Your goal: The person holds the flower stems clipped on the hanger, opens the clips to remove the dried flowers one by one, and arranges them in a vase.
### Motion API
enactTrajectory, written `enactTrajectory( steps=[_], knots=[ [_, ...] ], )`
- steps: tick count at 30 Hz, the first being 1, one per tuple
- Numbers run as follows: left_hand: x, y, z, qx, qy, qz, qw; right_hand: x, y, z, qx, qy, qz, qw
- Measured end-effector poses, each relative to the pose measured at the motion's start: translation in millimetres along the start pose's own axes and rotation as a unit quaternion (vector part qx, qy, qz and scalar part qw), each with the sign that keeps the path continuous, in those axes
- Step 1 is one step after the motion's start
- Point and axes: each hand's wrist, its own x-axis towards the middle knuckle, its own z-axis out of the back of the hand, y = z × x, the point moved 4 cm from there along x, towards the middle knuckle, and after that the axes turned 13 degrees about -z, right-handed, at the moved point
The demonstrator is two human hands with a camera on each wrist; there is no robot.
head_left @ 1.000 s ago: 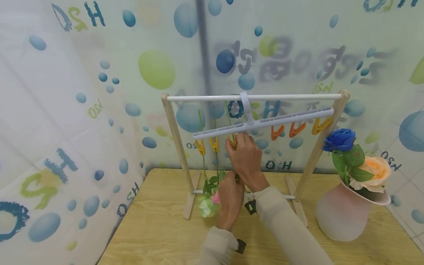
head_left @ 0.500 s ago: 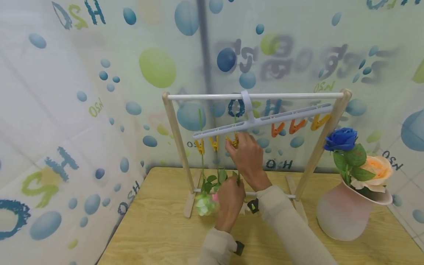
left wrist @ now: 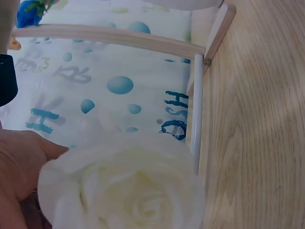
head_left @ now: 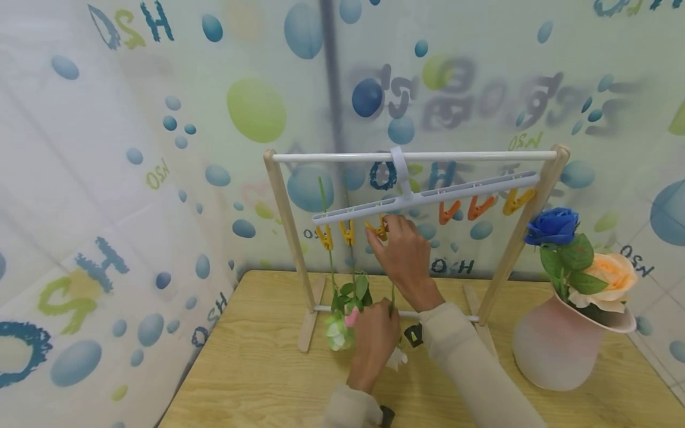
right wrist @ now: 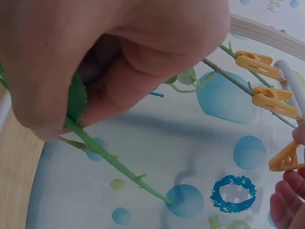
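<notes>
Hiding the third peg [head_left: 377,229], right hand [head_left: 404,255] blocks its grip.

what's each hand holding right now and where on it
The left hand pinches the white flower by its green stem, near the bloom. The right hand pinches a yellow clip at its lower end.

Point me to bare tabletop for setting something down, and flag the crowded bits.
Free: the light wooden table left of the wooden drying rack, and the strip between the rack's right foot and the frosted pink vase. Crowded: under the white clip hanger, where both hands and the hanging artificial flowers sit.
</notes>
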Motion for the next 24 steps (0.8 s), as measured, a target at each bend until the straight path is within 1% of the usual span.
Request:
enactTrajectory(
  steps=[5,10,13,15,18,22,24],
  knots=[
    [-4.4,-1.7,1.6,0.026,0.005,0.009,0.9996,-1,0,1,-0.001,0.001,0.011,1.000],
    [-8.1,-0.8,3.1,0.044,-0.002,0.018,0.9989,-7,-4,0,-0.004,0.002,0.028,1.000],
    [-9.1,-0.1,4.8,0.057,-0.004,0.016,0.9982,-13,-10,-2,-0.003,0.016,0.034,0.999],
    [-9.2,1.1,5.6,0.065,-0.004,0.015,0.9978,-17,-15,-4,-0.007,0.043,0.039,0.998],
    [-9.9,2.7,6.4,0.067,0.002,0.015,0.9976,-27,-26,-6,-0.022,0.108,0.047,0.993],
    [-12.1,5.0,6.8,0.067,0.007,0.017,0.9976,-45,-42,-10,-0.054,0.193,0.078,0.977],
    [-13.5,5.8,7.0,0.072,0.008,0.014,0.9973,-54,-48,-12,-0.071,0.234,0.097,0.965]
  ],
)
